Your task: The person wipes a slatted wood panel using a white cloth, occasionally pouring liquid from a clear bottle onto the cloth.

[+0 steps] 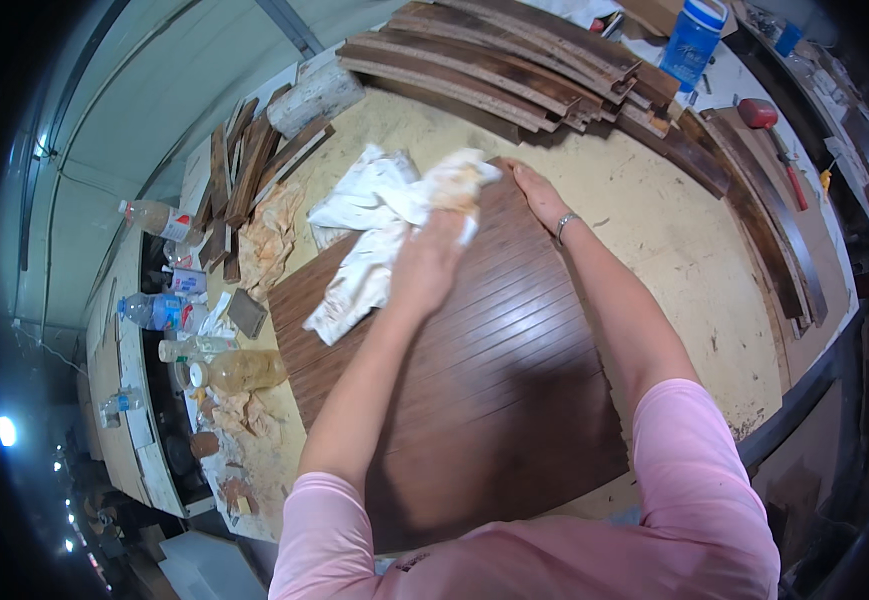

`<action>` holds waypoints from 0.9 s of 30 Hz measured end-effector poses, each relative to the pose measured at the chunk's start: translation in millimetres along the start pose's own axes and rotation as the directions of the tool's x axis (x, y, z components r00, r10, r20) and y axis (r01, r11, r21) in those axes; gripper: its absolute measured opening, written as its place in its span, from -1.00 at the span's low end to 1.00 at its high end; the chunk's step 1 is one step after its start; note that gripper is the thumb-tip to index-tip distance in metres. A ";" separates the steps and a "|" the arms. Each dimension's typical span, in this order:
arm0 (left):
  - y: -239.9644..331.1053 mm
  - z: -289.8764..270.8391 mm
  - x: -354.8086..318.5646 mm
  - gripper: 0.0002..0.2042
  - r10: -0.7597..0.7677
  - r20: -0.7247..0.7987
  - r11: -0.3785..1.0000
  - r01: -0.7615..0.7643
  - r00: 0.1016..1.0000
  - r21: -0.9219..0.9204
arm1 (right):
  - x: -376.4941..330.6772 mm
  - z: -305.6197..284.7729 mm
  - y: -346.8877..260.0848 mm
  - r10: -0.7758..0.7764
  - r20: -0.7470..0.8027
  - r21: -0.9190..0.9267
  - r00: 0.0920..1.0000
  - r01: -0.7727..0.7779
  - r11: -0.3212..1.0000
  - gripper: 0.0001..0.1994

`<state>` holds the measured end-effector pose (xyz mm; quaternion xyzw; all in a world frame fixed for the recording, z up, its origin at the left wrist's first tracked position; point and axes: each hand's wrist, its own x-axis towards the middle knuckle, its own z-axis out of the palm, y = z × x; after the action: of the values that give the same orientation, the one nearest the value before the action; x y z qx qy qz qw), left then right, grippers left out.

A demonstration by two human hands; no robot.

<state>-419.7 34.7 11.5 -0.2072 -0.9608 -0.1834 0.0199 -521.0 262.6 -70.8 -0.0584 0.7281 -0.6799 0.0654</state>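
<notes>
Grooved dark-brown wooden panel (474, 370), lying flat on a pale workbench (654, 230). Left hand (426, 262) clenched on a crumpled white stained rag (384, 215), pressed to the panel's far end; right hand (537, 192) open, flat on the far edge, steadying. Step judged: wiping the surface. Next calls for even strokes along the grooves toward the near end. Stacked dark mouldings (514, 60) behind; bottles (224, 370) left.

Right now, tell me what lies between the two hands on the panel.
Head view: only bare grooved brown panel between the left hand, pressing the white rag, and the right hand.
</notes>
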 end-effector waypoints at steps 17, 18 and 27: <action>71.0 27.9 3.3 -0.48 0.148 0.188 0.989 -0.146 0.971 -0.029 | -157.7 -5.7 -11.6 0.022 0.115 0.051 0.993 -0.028 0.998 -0.35; 64.3 27.6 6.6 -0.48 0.168 0.162 0.986 -0.167 0.972 -0.021 | -159.0 -2.9 -10.2 0.023 0.102 0.054 0.994 -0.028 0.998 -0.35; 65.0 34.2 15.3 -0.50 0.246 0.163 0.968 -0.251 0.955 0.006 | -158.3 -2.3 -8.7 0.051 0.112 0.126 0.992 -0.065 0.990 -0.39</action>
<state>-406.0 108.1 3.7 -0.3401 -0.9279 -0.1495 -0.0321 -365.6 291.8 -59.5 -0.0696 0.6794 -0.7191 0.1284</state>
